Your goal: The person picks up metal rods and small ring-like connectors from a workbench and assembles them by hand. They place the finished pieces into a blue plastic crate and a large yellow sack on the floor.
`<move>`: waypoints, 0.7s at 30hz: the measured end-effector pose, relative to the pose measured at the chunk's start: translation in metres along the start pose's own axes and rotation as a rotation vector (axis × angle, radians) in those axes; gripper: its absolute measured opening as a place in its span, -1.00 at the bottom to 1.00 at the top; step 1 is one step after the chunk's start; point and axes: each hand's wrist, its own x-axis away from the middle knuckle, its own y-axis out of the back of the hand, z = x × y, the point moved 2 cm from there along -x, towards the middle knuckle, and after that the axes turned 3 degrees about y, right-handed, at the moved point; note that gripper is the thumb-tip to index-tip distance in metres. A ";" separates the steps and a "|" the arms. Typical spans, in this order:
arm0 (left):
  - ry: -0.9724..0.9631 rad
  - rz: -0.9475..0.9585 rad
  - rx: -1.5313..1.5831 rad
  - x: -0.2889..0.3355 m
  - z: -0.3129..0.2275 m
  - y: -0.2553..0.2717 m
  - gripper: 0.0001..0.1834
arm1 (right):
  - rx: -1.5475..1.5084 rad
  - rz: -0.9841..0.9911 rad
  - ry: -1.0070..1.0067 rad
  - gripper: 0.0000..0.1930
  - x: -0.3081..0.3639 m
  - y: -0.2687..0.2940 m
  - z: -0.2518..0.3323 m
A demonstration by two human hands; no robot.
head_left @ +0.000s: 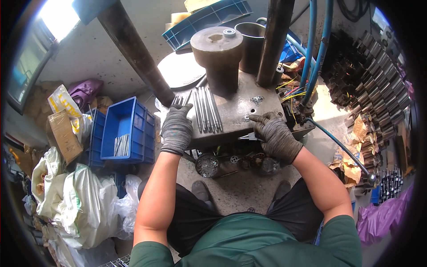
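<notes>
My left hand (176, 127), in a grey striped knit glove, is at the left side of a metal press table (231, 107). Its fingers close over the ends of several thin metal rods (177, 99). Beside it, more long steel rods (207, 109) lie in a row, pointing toward me. My right hand (275, 135), gloved too, rests at the table's front right with fingers apart. Its index fingertip touches or nearly touches a small metal ring (247, 116). Farther back lies a little cluster of rings (256, 100). A pointed metal piece (247, 137) shows below that hand, partly hidden.
A thick steel block (216, 58) carrying a bearing (229, 32) stands mid-table between two columns (135, 53). Left is a blue crate (129, 129) holding rods, with white sacks (84, 200) nearer me. Blue hoses (314, 53) and stacked metal cylinders (373, 75) are right.
</notes>
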 end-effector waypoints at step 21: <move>0.004 0.076 -0.015 -0.005 -0.004 -0.014 -0.58 | 0.044 0.026 0.069 -0.39 -0.009 -0.030 0.005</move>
